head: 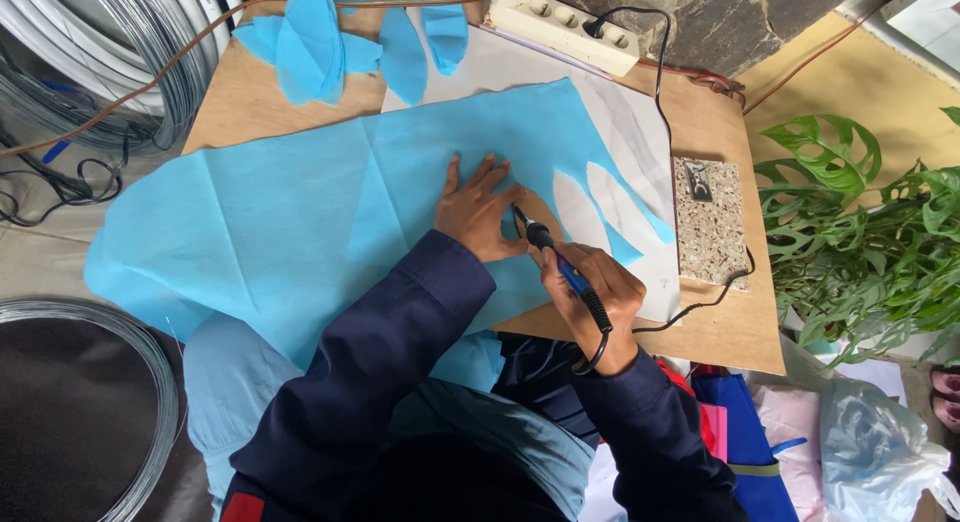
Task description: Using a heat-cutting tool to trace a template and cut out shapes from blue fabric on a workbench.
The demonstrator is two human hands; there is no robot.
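Note:
A large sheet of light blue non-woven fabric (300, 207) lies spread over a wooden board (720, 332). My left hand (478, 207) presses flat on the fabric with its fingers spread. My right hand (592, 292) grips a corded pen-shaped hot cutting tool (560, 264) with a blue and black handle. Its tip touches the fabric just right of my left thumb. Petal-shaped holes (600, 204) show white in the sheet's right part.
Cut blue petal pieces (340, 37) lie at the board's far edge beside a white power strip (565, 22). A speckled stone tile (708, 220) sits at right. Wire coils (90, 72) lie left, a leafy plant (860, 232) right, plastic bags (870, 442) near right.

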